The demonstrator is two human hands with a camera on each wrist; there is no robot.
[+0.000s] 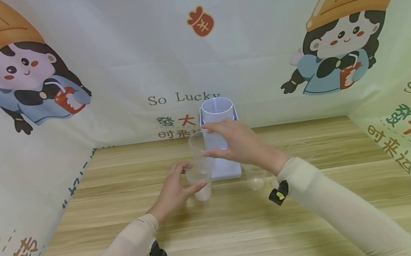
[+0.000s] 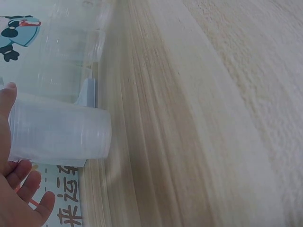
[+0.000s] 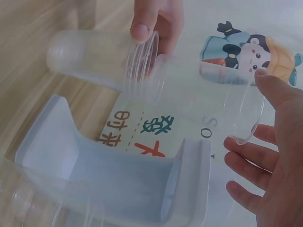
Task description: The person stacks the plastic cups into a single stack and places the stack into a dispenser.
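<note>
Big printed cloth [image 1: 116, 57] walls in the scene from nine o'clock through twelve to three, and below it the wooden bench [image 1: 209, 245] spreads right across six o'clock. Planted upright near the bench's far edge is a pale holder [image 1: 224, 168], the hub of our clock. Over its front comes the right hand [image 1: 236, 143], thumb and fingers bent about the rim of a clear cup. Out at eight o'clock, the left hand [image 1: 174, 187] has a firm grip near the rims of a nested stack [image 3: 92, 59], which sits at half past seven; whether its base touches the bench, I can't tell. Several rims show, packed close, so some nesting looks done! The single cup [image 3: 203, 99] is up at nine o'clock, its base right at the stack's mouth, its body plainly outside: not seated, and going in or coming out is too close to call. At five o'clock waits another clear cup [image 1: 256, 180], apart from the stack, with more see-through plastic too faint to count. My judgement: partway along, the held cup unsettled and that outlying one unstacked.
</note>
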